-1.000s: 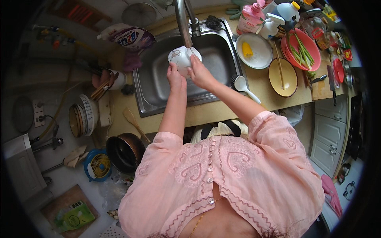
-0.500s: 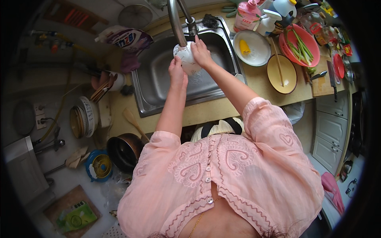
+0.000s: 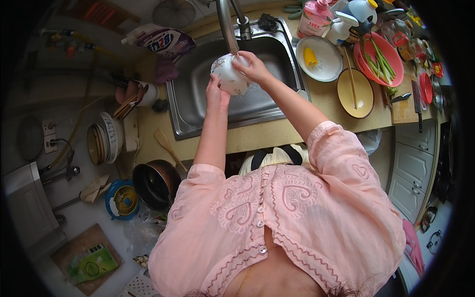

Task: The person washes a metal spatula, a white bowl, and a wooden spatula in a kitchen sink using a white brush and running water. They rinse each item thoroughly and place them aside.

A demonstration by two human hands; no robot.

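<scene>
Over the steel sink (image 3: 197, 94), a white bowl (image 3: 228, 75) with a small floral pattern is held tilted, its patterned outer side facing me. My left hand (image 3: 216, 93) grips its left edge, fingers partly hidden behind it. At the upper right edge, my right hand (image 3: 253, 68) is closed on the bowl, fingers bent over the rim. The faucet (image 3: 225, 27) comes down right above the bowl, and water appears to run beside my right fingers.
Right of the sink are a white dish (image 3: 324, 62) holding a yellow piece, a yellow bowl (image 3: 363, 101) with chopsticks, a pink basin (image 3: 396, 74) of green stalks, and a knife (image 3: 418, 106). A detergent bag (image 3: 166, 42) stands at left; a wooden spatula (image 3: 168, 146) lies near the counter's front.
The bowl has shifted slightly left and turned, showing more of its patterned side. My right hand has moved down from beside the faucet and bent its fingers over the rim.
</scene>
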